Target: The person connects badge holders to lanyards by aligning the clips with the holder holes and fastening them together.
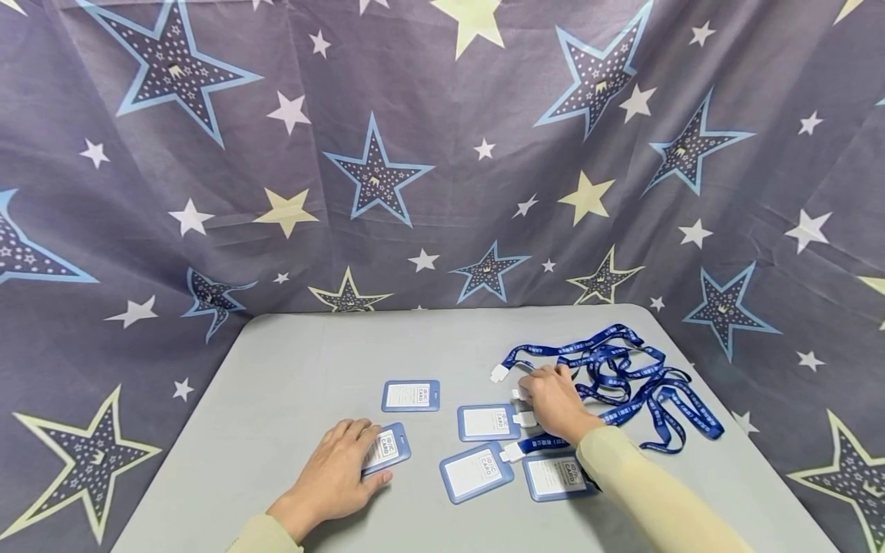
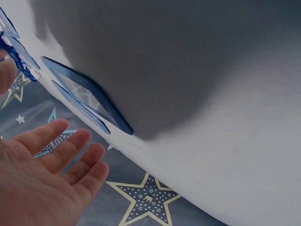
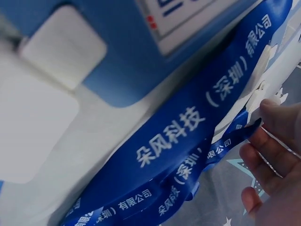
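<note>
There is room to pass over the table (image 1: 297, 361) at far left, while blue lanyards (image 1: 611, 381) obstruct the right.

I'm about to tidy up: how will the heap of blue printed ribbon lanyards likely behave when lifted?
The heap of blue printed ribbon lanyards will probably hang limp, since its flat bands bend into loose loops. It may come up tangled, as several bands cross. The white plastic clip at the farthest band's end might dangle.
</note>
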`<state>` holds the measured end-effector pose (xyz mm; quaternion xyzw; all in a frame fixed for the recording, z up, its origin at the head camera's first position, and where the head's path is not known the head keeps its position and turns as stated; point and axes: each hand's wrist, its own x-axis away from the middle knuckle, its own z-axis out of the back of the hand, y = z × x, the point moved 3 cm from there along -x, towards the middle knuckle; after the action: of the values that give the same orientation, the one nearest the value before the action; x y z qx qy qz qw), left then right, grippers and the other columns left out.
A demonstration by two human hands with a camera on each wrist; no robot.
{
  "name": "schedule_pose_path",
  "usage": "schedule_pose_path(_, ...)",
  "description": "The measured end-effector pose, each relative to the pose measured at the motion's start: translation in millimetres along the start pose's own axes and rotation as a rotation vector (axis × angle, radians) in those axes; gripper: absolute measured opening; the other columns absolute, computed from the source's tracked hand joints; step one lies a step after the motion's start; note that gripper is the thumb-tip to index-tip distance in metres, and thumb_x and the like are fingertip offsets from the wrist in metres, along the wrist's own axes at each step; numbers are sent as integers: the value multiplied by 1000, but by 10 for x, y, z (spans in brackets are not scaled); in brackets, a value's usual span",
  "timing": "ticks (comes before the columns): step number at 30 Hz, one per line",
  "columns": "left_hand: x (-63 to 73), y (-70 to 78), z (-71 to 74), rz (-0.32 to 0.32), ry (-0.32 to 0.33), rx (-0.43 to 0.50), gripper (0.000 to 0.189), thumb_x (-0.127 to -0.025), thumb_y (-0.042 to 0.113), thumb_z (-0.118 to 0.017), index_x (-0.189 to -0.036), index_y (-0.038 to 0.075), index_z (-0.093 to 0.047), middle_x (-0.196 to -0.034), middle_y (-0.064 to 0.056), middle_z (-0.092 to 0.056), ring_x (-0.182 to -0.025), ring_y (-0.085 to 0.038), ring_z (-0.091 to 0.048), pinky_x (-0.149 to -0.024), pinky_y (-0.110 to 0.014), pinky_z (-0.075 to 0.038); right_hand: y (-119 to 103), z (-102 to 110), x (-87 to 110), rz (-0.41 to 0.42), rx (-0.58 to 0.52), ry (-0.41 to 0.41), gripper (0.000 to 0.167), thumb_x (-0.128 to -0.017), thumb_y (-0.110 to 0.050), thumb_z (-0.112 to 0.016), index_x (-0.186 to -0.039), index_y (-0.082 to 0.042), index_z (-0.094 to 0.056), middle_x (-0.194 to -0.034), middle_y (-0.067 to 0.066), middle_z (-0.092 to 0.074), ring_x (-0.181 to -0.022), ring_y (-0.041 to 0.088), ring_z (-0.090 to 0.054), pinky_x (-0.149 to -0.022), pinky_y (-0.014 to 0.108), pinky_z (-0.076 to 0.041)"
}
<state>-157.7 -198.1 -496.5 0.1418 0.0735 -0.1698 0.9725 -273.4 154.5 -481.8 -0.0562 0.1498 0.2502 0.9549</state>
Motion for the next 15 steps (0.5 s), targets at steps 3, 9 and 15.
schedule_pose_path(3,2,2,3,0,0,1,70,-85,44,-80,-137,2,-60,-139,-17,-58,-133,-36,-49,-117,-53,-35,-31,0,-9,2,-15,2,16,-81,-4,-81,-92,-13,-73,-89,1,-71,-86,22,-59,-88,48,-40)
schedule_pose_path(9,10,5,4,1,-2,0,70,-85,44,-80,-137,2,-60,-138,-18,-58,-133,-36,-49,-116,-53,-35,-78,-30,-29,9,-17,-3,17,-81,-5,-82,-92,-15,-73,-92,1,-71,-90,23,-60,-92,49,-40)
schedule_pose_path(15,14,2,5,1,-1,-5,70,-85,44,-80,-137,2,-60,-138,-17,-59,-133,-36,-49,-116,-53,-35,-128,-33,-56,21,-18,-8,25,-83,-8,-82,-106,-12,-76,-104,4,-74,-98,25,-62,-96,51,-40)
